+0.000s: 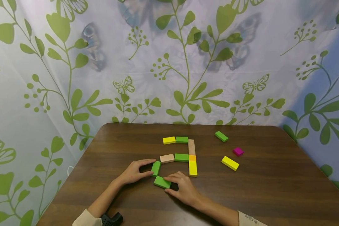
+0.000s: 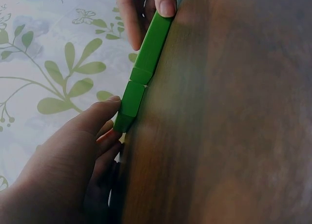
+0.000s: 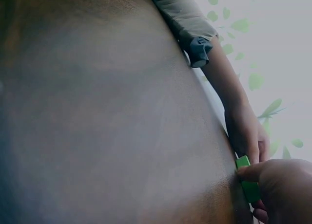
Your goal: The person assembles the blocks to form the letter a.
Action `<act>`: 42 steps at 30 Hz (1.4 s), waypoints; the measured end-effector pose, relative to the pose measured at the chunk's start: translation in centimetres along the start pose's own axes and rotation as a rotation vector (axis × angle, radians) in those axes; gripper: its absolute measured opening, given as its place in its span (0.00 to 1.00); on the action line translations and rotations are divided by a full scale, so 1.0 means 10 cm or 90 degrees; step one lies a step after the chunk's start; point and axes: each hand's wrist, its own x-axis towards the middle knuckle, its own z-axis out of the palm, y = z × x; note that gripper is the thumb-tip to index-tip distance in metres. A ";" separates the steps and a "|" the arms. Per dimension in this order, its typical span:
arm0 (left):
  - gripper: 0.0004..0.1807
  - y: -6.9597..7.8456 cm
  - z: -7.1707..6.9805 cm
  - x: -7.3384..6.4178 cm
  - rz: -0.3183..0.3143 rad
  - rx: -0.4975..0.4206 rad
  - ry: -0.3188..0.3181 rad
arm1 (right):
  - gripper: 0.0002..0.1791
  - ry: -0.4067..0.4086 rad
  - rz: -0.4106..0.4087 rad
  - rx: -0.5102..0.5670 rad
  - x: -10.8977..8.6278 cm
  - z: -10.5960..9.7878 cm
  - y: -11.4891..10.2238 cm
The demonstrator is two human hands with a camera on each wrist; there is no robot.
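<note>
Flat wooden blocks form an outline on the brown table. At its lower left, my left hand (image 1: 134,172) holds a green block (image 1: 156,169) between thumb and index finger. My right hand (image 1: 184,189) pinches another green block (image 1: 161,182), whose far end meets the first one at a corner. In the left wrist view the two green blocks (image 2: 131,102) touch end to end, with right-hand fingertips (image 2: 167,9) on the farther one. The right wrist view shows the right thumb (image 3: 251,172) on its block (image 3: 250,190); the other fingers are partly hidden.
Above the hands, the outline continues with a yellow block (image 1: 169,140), green blocks (image 1: 181,158), natural wood blocks (image 1: 191,147), a small orange block (image 1: 192,158) and a yellow block (image 1: 193,169). Loose at right lie green (image 1: 221,136), magenta (image 1: 238,151) and yellow (image 1: 230,163) blocks.
</note>
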 end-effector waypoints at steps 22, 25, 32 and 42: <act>0.29 -0.02 0.03 0.01 0.007 -0.009 0.000 | 0.27 0.209 -0.010 -0.027 -0.26 -0.58 0.43; 0.29 -0.04 0.03 0.01 0.014 -0.002 0.004 | 0.29 0.233 0.033 -0.057 -0.40 -0.82 0.66; 0.28 -0.04 0.02 0.01 0.023 0.007 0.008 | 0.31 0.287 0.143 -0.149 -0.78 -1.28 1.14; 0.29 -0.01 0.01 0.00 0.001 -0.004 0.003 | 0.28 0.196 0.265 -0.181 -1.02 -1.45 1.29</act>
